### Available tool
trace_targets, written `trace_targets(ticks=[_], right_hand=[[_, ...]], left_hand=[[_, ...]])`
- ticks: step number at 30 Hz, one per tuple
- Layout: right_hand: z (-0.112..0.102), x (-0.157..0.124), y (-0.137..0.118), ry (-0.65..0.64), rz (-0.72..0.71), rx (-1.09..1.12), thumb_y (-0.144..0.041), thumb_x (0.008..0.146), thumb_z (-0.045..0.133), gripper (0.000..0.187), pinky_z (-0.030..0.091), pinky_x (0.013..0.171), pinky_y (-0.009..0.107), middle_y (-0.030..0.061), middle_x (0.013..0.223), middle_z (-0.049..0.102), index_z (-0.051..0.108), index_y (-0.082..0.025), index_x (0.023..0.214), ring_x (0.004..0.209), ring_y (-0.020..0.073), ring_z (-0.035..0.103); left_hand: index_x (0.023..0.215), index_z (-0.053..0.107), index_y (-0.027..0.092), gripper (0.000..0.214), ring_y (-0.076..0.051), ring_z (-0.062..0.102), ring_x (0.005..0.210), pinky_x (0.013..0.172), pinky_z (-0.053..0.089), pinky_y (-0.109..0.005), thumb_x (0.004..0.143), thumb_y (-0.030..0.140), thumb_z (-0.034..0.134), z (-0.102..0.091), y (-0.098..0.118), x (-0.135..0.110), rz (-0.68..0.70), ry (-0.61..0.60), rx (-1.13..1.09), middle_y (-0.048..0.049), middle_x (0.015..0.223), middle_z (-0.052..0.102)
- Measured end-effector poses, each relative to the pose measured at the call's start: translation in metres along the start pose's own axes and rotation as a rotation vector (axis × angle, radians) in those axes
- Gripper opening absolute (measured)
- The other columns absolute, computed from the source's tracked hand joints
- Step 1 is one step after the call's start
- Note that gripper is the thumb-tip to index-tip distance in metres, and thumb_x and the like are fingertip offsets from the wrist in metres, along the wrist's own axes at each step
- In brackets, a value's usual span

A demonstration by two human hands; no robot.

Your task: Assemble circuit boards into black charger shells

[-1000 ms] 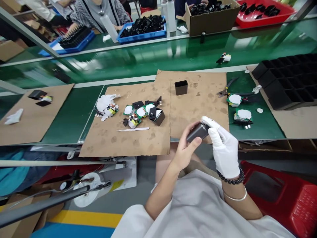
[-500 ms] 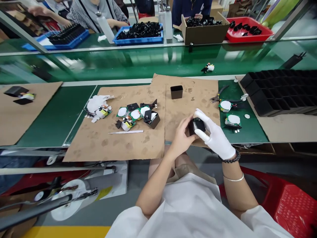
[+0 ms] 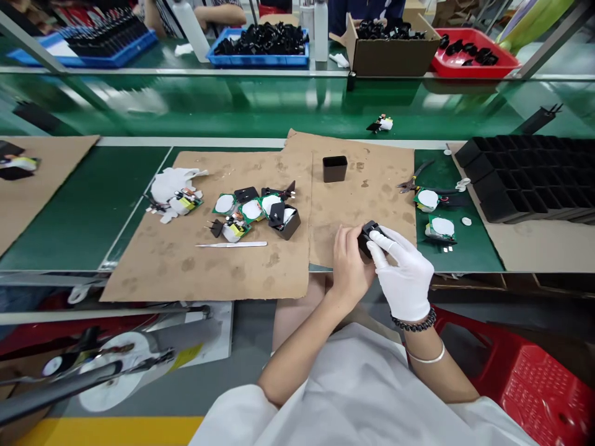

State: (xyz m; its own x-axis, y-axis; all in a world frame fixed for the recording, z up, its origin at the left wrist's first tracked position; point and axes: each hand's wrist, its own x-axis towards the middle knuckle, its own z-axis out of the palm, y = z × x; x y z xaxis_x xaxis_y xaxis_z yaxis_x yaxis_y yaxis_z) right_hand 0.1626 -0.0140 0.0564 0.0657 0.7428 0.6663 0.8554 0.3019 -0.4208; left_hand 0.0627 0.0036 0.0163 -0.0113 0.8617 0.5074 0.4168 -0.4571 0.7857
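My bare left hand (image 3: 349, 267) and my white-gloved right hand (image 3: 403, 274) both grip a small black plastic housing (image 3: 368, 236) over the near edge of the brown cardboard sheet (image 3: 362, 198). The fingers of both hands wrap around it and hide most of it. An empty black open-topped housing (image 3: 334, 168) stands farther back on the same sheet. To the left lies a pile of green circuit boards with white discs and black parts (image 3: 255, 214), with metal tweezers (image 3: 231, 244) in front of it.
Cutting pliers (image 3: 411, 179) and two more circuit boards (image 3: 434, 214) lie on the green mat at right. A black compartment tray (image 3: 530, 176) sits at far right. Behind runs a green conveyor belt (image 3: 260, 105); blue, cardboard and red bins of black parts stand beyond. A red stool (image 3: 525, 371) is lower right.
Both hands turned the black housing and brought it lower, close to the cardboard's near edge. The camera view tilted slightly, shifting the table in frame.
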Motion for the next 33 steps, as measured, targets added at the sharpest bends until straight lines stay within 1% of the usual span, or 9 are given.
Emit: trace_targets(ticks=[4,7,11,15,19,21,24,29,33], right_hand=[[-0.007,0.005,-0.005,-0.059,-0.072,-0.181,-0.020,0.093,0.065,0.018,0.062,0.069,0.029,0.0055,0.112,0.079,0.079,-0.025,0.103,0.088,0.0215,0.079],[-0.007,0.003,0.003,-0.151,-0.074,-0.140,-0.023,0.093,0.064,0.017,0.062,0.075,0.030,0.0058,0.115,0.078,0.076,-0.024,0.104,0.092,0.0213,0.078],[-0.003,0.002,0.021,-0.262,0.006,0.018,-0.031,0.089,0.069,0.018,0.064,0.076,0.033,0.0067,0.105,0.079,0.072,-0.022,0.104,0.086,0.0224,0.077],[-0.007,0.004,0.026,-0.204,-0.035,0.085,-0.028,0.088,0.070,0.013,0.065,0.079,0.035,0.0059,0.100,0.080,0.071,-0.022,0.099,0.087,0.0233,0.078],[-0.010,0.001,0.025,-0.020,-0.034,0.092,-0.023,0.087,0.072,0.017,0.064,0.090,0.037,0.0068,0.107,0.079,0.071,-0.023,0.104,0.098,0.0241,0.077],[-0.009,-0.002,0.028,-0.047,-0.009,0.136,-0.023,0.087,0.071,0.014,0.064,0.087,0.037,0.0069,0.103,0.080,0.071,-0.022,0.101,0.094,0.0239,0.077],[-0.011,-0.002,0.031,-0.158,0.023,0.190,-0.024,0.087,0.072,0.012,0.065,0.085,0.037,0.0055,0.100,0.080,0.071,-0.022,0.099,0.091,0.0237,0.078],[-0.011,-0.006,0.029,0.000,0.106,0.256,-0.024,0.085,0.074,0.015,0.062,0.094,0.039,0.0064,0.106,0.078,0.071,-0.025,0.100,0.100,0.0238,0.075],[0.004,-0.006,0.037,-0.155,0.396,0.516,-0.030,0.078,0.080,0.018,0.060,0.099,0.045,0.0059,0.102,0.078,0.069,-0.024,0.090,0.101,0.0253,0.075]], left_hand=[[0.140,0.039,0.019,0.055,-0.027,0.062,0.114,0.110,0.049,-0.051,0.088,0.022,0.057,0.002,0.000,-0.003,-0.036,0.010,-0.003,-0.0140,0.121,0.063],[0.150,0.025,0.020,0.073,-0.028,0.062,0.121,0.113,0.047,-0.051,0.087,0.026,0.061,0.004,-0.001,-0.003,-0.072,0.000,0.011,-0.0156,0.131,0.061],[0.143,0.038,0.024,0.061,-0.029,0.059,0.131,0.125,0.031,-0.057,0.087,0.022,0.062,-0.005,0.002,0.001,-0.046,-0.114,0.115,-0.0121,0.137,0.063],[0.145,0.037,0.025,0.061,-0.025,0.057,0.134,0.128,0.021,-0.061,0.089,0.013,0.058,-0.034,0.001,0.001,-0.037,-0.260,0.131,-0.0103,0.141,0.062],[0.139,0.045,0.025,0.051,-0.024,0.062,0.127,0.125,0.027,-0.058,0.091,0.018,0.062,-0.065,-0.007,-0.001,-0.026,-0.098,0.202,-0.0087,0.128,0.068],[0.134,0.050,0.024,0.045,-0.024,0.064,0.122,0.123,0.032,-0.055,0.091,0.020,0.062,-0.073,-0.011,0.001,-0.027,-0.028,0.225,-0.0082,0.122,0.070],[0.127,0.056,0.022,0.038,-0.023,0.065,0.116,0.116,0.041,-0.051,0.090,0.019,0.063,-0.075,-0.015,0.004,-0.084,-0.005,0.192,-0.0081,0.117,0.070],[0.119,0.061,0.021,0.028,-0.022,0.065,0.114,0.107,0.049,-0.042,0.091,0.018,0.061,-0.075,-0.018,0.004,-0.147,0.025,0.103,-0.0080,0.115,0.070],[0.114,0.065,0.021,0.024,-0.022,0.065,0.113,0.106,0.050,-0.041,0.091,0.017,0.059,-0.075,-0.020,0.003,-0.145,0.011,0.092,-0.0079,0.115,0.071]])
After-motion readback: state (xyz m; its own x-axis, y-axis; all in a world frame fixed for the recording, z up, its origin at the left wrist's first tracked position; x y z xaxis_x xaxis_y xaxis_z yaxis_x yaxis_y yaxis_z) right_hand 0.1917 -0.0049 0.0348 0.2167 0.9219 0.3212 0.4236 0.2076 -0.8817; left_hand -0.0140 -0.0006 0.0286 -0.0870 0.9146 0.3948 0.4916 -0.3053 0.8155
